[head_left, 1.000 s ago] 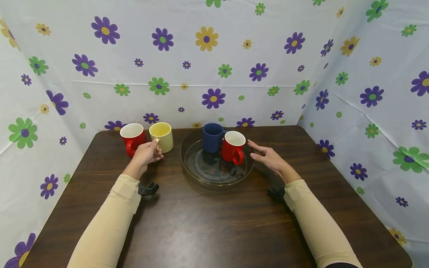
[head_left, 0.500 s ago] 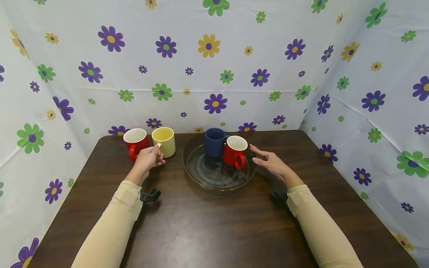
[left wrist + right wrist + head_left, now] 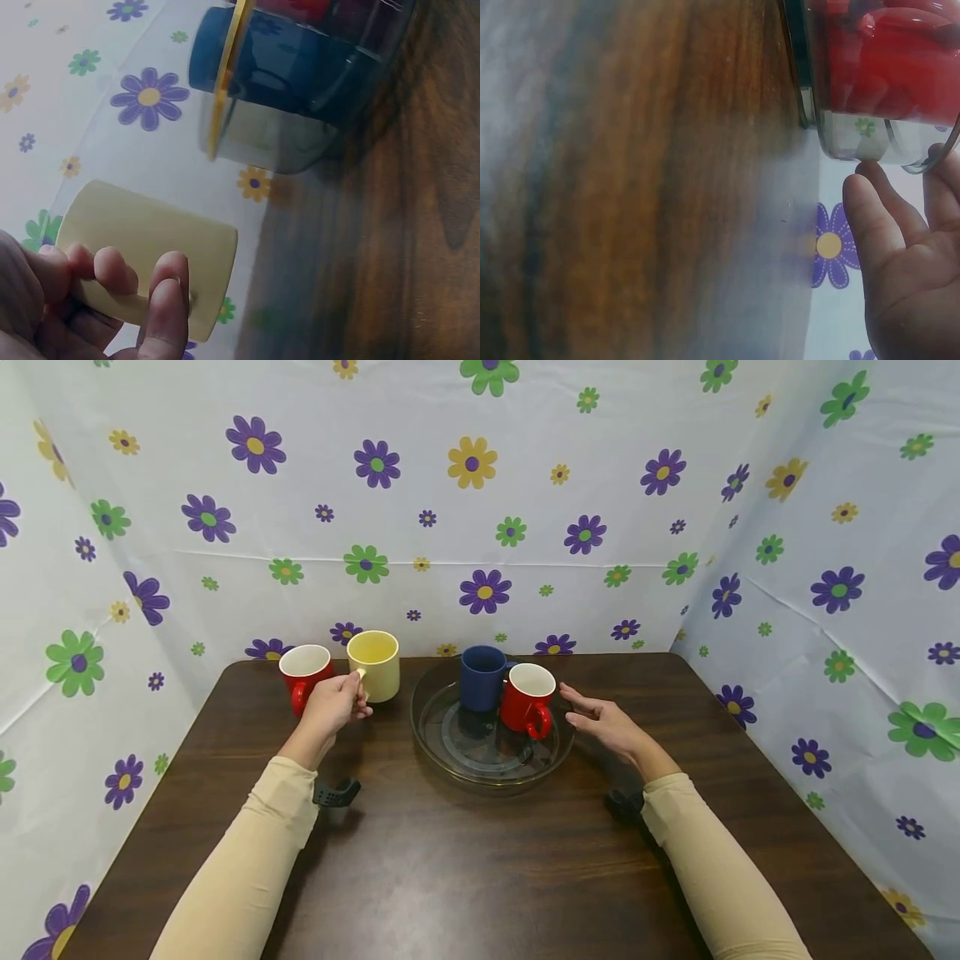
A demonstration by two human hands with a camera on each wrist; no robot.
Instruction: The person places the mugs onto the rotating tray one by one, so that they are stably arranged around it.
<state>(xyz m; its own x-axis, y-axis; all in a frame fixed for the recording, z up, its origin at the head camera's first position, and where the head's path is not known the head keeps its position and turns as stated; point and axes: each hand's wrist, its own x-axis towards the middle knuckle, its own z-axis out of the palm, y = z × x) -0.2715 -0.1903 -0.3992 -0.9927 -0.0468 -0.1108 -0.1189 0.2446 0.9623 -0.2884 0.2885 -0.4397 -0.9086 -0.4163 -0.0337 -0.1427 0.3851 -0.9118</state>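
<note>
My left hand (image 3: 333, 707) grips the handle of a pale yellow mug (image 3: 381, 670), fingers curled through and around it. The mug is upright and looks slightly raised from the table; the left wrist view shows its side (image 3: 157, 232) above the fingers. Close to its left stands a red mug (image 3: 307, 662) with a white inside, partly hidden by my left hand. On the right, my right hand (image 3: 611, 725) is held with fingers extended against the outer side of a clear glass dish (image 3: 491, 789). Inside the dish stand a blue mug (image 3: 480, 681) and another red mug (image 3: 517, 708).
Everything stands on a dark brown wooden table (image 3: 465, 877), with the mugs near its back edge. A white flower-print cloth (image 3: 435, 485) hangs behind and along both sides.
The yellow mug has moved up from the table with my left hand on its handle. My right hand stays at the dish. The head view has tilted slightly.
</note>
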